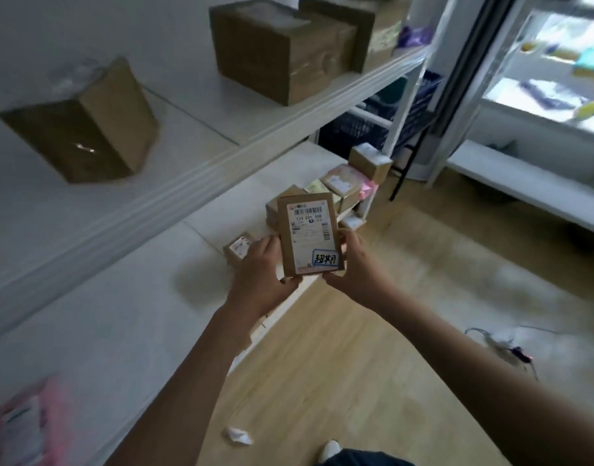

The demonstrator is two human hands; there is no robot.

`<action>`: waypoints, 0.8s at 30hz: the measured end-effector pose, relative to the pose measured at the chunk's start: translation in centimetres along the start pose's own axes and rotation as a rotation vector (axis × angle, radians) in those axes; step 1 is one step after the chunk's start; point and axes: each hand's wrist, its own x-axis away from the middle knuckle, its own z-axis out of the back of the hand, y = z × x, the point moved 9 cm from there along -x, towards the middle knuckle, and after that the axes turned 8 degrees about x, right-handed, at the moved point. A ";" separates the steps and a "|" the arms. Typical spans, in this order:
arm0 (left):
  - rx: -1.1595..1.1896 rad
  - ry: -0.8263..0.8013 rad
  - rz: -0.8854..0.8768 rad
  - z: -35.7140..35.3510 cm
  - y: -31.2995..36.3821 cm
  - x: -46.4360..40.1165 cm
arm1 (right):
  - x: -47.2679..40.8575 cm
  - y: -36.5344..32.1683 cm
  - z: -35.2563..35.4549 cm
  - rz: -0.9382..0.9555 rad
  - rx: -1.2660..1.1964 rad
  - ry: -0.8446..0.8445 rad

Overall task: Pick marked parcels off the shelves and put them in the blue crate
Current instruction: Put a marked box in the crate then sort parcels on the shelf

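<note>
White shelves point(221, 156) are carrying brown boxes point(282, 52); small parcels point(342, 183) are lining the lower shelf above a wood floor point(356, 348). Left hand point(260, 277) and right hand point(357, 264) are gripping a marked parcel point(307, 237) by its sides, holding it label-up over the lower shelf's edge.
</note>
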 end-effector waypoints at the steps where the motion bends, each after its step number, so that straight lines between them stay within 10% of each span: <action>1: -0.003 -0.019 -0.021 -1.3 1.6 -1.6 | -0.3 1.9 1.4 -0.025 -0.010 0.021; 24: -0.055 -0.327 -0.287 -26.3 20.3 -40.6 | -21.6 36.0 18.8 -0.404 -0.027 0.174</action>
